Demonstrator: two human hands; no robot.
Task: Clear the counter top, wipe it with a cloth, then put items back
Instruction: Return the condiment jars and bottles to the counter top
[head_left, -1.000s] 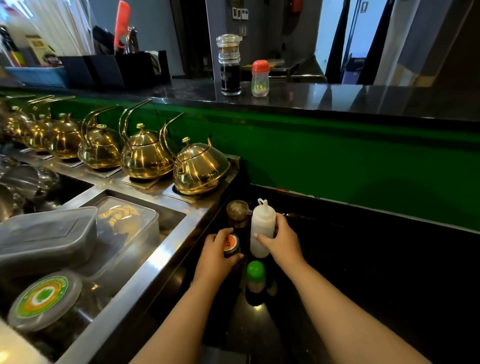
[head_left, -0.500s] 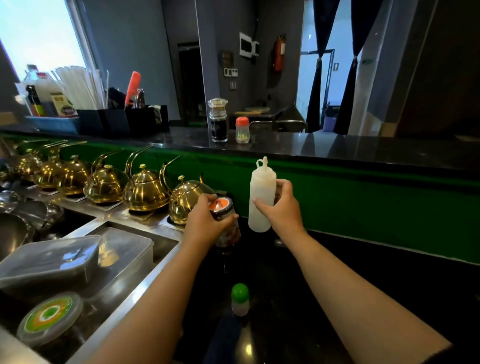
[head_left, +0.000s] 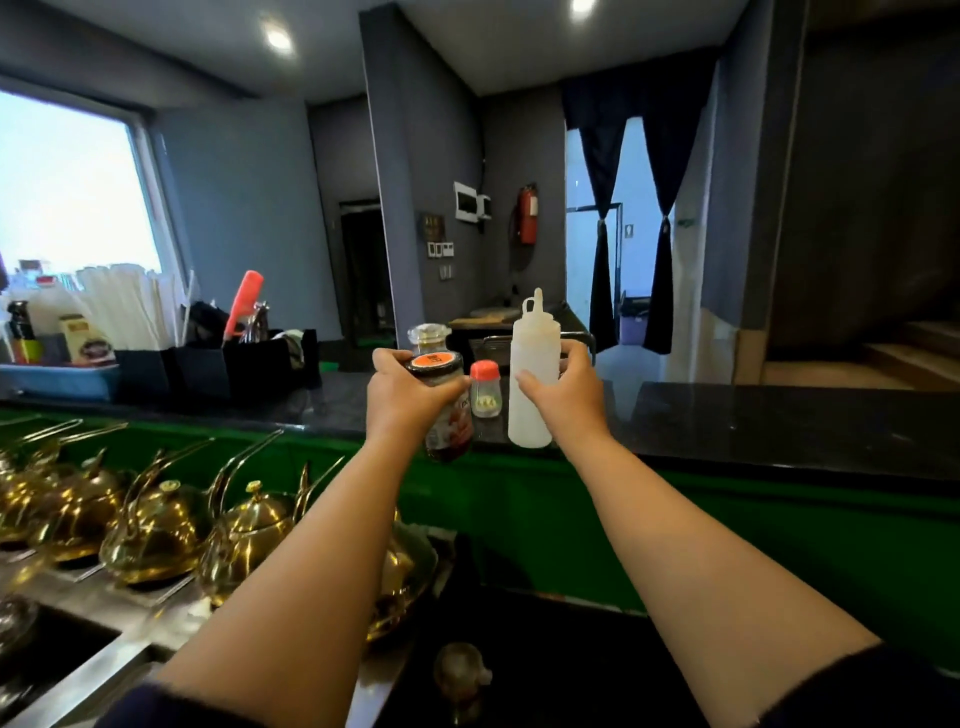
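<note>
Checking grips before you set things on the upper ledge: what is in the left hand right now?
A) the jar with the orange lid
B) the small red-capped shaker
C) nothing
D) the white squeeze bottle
A: the left hand is wrapped around the orange-lidded jar, while the right hand holds the white squeeze bottle.

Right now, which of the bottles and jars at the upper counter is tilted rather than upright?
The orange-lidded jar in the left hand leans; the white squeeze bottle, small red-capped bottle and glass dispenser stand upright.

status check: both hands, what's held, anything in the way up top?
Left hand shut on orange-lidded jar, tilted. Right hand shut on white squeeze bottle, upright. Both raised over upper ledge. Red-capped shaker stands between them.
</note>
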